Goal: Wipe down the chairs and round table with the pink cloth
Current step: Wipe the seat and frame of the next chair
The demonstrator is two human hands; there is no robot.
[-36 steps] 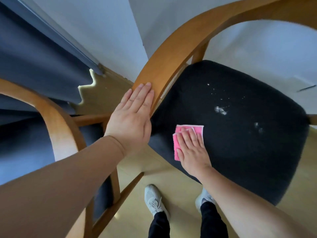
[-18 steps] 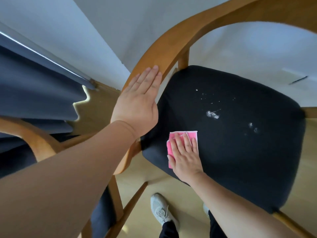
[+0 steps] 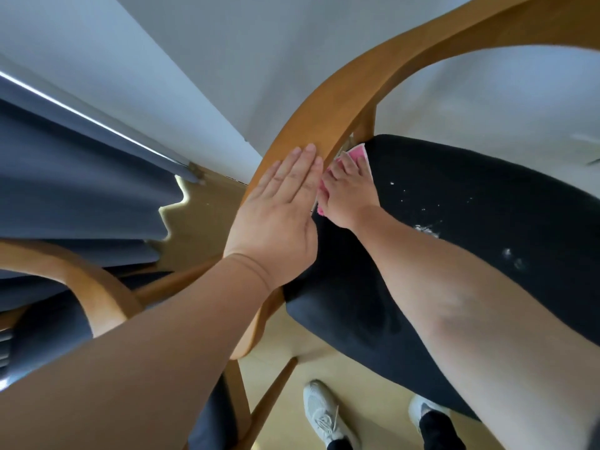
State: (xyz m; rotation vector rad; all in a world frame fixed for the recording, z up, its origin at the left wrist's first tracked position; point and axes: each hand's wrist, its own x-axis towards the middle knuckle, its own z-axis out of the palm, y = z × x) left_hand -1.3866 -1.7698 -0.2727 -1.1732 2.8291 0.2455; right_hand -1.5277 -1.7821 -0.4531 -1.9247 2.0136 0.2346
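The pink cloth point(image 3: 358, 154), mostly hidden under my flat right hand point(image 3: 349, 193), sits in the seat point(image 3: 470, 206) corner; my left hand point(image 3: 279, 212) rests straight-fingered on the wooden rail point(image 3: 341, 102), white crumbs point(image 3: 427, 227) nearby

Dark chair seat point(image 3: 487, 206) w/ wood frame point(image 3: 328, 125) is stood on pale floor point(image 3: 324, 362); pink cloth point(image 3: 357, 154) is laid at far-left corner, white specks point(image 3: 425, 227) scattered approx. mid-seat.

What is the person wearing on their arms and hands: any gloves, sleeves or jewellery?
Nothing at all, as far as the picture shows. The left hand and right hand are bare, with no gloves, rings or watch visible, and no sleeve shows on either arm.
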